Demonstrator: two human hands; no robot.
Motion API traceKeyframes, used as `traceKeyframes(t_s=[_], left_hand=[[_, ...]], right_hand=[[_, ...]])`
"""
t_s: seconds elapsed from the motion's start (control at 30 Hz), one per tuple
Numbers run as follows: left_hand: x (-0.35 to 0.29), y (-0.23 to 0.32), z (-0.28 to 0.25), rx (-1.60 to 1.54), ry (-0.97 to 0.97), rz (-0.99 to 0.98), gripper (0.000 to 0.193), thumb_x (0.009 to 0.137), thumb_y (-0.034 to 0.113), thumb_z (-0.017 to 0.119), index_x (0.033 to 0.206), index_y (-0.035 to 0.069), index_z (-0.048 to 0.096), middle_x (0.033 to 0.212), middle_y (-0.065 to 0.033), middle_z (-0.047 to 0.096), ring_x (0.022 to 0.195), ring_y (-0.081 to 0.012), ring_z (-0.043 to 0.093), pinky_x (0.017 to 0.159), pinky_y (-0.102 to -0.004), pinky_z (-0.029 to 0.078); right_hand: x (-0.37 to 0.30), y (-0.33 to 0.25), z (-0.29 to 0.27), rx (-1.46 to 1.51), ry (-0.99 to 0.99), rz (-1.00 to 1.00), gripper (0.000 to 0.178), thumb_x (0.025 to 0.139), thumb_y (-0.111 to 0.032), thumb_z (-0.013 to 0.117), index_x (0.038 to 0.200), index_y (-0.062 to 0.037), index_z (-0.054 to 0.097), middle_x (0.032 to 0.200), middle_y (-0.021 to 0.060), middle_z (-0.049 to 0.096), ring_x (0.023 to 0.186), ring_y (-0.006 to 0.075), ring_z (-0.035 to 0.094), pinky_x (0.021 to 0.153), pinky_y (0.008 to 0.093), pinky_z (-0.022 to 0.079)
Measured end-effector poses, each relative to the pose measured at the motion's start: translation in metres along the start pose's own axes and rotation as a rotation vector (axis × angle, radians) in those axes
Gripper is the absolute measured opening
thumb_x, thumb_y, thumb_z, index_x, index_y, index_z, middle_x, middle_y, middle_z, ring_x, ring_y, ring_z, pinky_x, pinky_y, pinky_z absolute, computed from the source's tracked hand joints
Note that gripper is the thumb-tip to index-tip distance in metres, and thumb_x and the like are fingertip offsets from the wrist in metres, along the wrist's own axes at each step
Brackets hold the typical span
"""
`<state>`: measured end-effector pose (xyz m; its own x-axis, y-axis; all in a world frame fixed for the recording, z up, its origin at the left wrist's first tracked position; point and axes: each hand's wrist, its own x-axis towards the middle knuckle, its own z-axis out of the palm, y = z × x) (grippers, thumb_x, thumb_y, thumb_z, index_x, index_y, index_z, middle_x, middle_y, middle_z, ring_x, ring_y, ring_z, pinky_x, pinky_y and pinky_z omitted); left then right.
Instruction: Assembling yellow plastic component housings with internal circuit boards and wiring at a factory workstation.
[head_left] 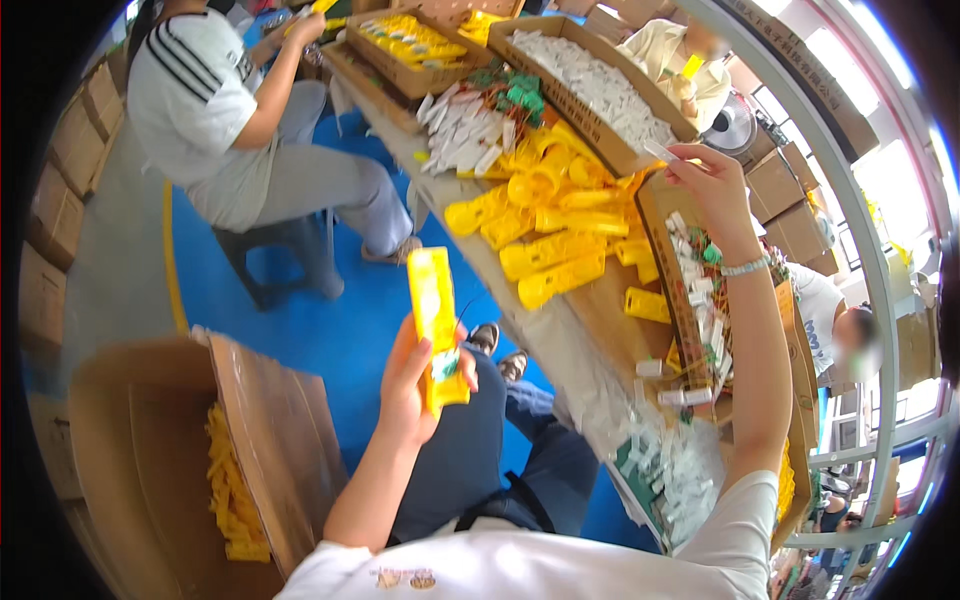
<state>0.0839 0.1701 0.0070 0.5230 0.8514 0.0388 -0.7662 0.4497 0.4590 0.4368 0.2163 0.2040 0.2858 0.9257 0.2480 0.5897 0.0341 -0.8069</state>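
Over blue floor, left hand [410, 385] clasps yellow package [437, 325]; right hand [712, 185] pinches white piece [661, 152] above table [600, 310].

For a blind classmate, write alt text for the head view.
Seen from above, the left hand holds an upright yellow packet while the right hand lifts a small white piece over a long table piled with yellow packets. A seated person works opposite.

A flat yellow package [436, 325] stands upright in the left hand [412, 385]. More yellow packages [545, 225] lie heaped between both hands; small white packets [600, 85] fill the carton beside the right hand [712, 185].
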Motion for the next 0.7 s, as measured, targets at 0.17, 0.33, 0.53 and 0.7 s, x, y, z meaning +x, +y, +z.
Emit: traceKeyframes(t_s=[0.17,0.33,0.53,0.7], left_hand=[[-0.012,0.005,0.048,0.014,-0.241,0.029,0.047,0.096,0.036,0.048,0.136,0.011,0.037,0.105,-0.0148,0.055,0.063,-0.0131,0.052,0.053,-0.0244,0.042],[-0.039,0.002,0.079,-0.076,-0.339,-0.043,0.041,0.099,0.039,0.041,0.132,0.014,0.040,0.097,-0.0148,0.057,0.064,-0.0143,0.054,0.055,-0.0261,0.043],[-0.085,-0.011,0.110,-0.153,-0.247,-0.059,0.041,0.098,0.032,0.047,0.134,0.016,0.038,0.094,-0.0136,0.056,0.067,-0.0164,0.058,0.058,-0.0288,0.047],[-0.112,-0.017,0.132,-0.028,-0.152,-0.067,0.044,0.097,0.026,0.052,0.137,0.017,0.036,0.091,-0.0126,0.056,0.067,-0.0165,0.058,0.059,-0.0293,0.049]], right_hand=[[-0.113,-0.069,0.029,0.080,-0.081,-0.098,0.014,0.078,0.005,0.064,0.091,0.0085,0.069,0.100,0.0096,0.063,0.091,0.0143,0.060,0.081,0.0244,0.048],[-0.204,-0.102,0.052,0.179,-0.126,-0.109,0.024,0.076,0.013,0.064,0.098,0.0058,0.066,0.100,0.0097,0.063,0.092,0.0151,0.060,0.084,0.0259,0.049],[-0.286,-0.105,0.072,0.143,-0.156,-0.304,0.017,0.081,0.012,0.060,0.096,0.0059,0.063,0.101,0.0080,0.060,0.091,0.0131,0.058,0.080,0.0248,0.049],[-0.331,-0.085,0.100,0.471,0.020,-0.277,0.014,0.086,0.009,0.058,0.100,0.0073,0.058,0.097,0.0080,0.059,0.088,0.0156,0.059,0.076,0.0266,0.049]])
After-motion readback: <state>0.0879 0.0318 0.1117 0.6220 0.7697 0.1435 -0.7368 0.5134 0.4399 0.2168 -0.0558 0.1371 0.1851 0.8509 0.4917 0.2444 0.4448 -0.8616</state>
